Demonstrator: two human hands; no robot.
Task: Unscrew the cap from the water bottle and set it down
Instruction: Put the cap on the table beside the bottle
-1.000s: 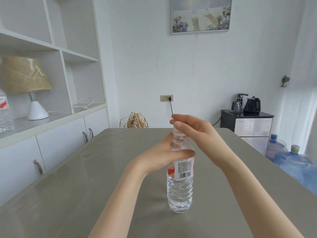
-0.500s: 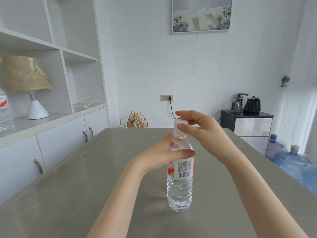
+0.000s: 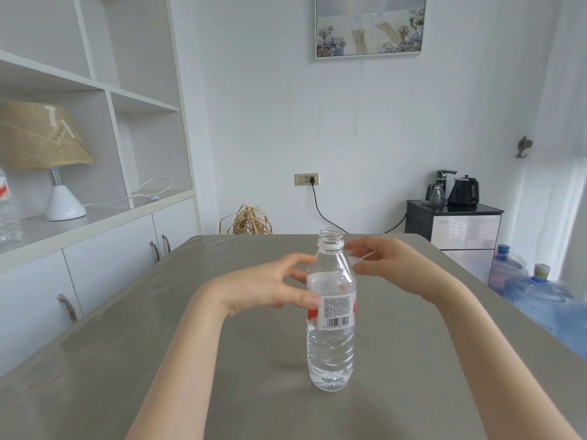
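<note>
A gray table [image 3: 133, 369] fills the lower part of the view, its far edge close to a white wall. To the left stands a white shelf unit [image 3: 104, 90] with cabinet doors beneath, and a lamp [image 3: 47, 154] with a tan shade sits on its counter. To the right, against the wall, is a small black cabinet [image 3: 457, 230] carrying a dark kettle [image 3: 463, 192]. Large blue water jugs [image 3: 540, 296] sit on the floor beside it. A framed picture [image 3: 370, 25] hangs on the wall above.

A clear water bottle [image 3: 331, 328] stands upright on the table near its middle, its neck open and uncapped, a red and white label around its body. The left hand [image 3: 270, 289] is at the bottle's left side, fingers spread and loosely curled, with the thumb touching the label; the other fingertips seem just off the plastic. The right hand [image 3: 394, 268] hovers just right of the bottle's shoulder, its fingers pinched on the small white cap [image 3: 357, 260], which is blurred and held beside the bottle, clear of the table.
</note>
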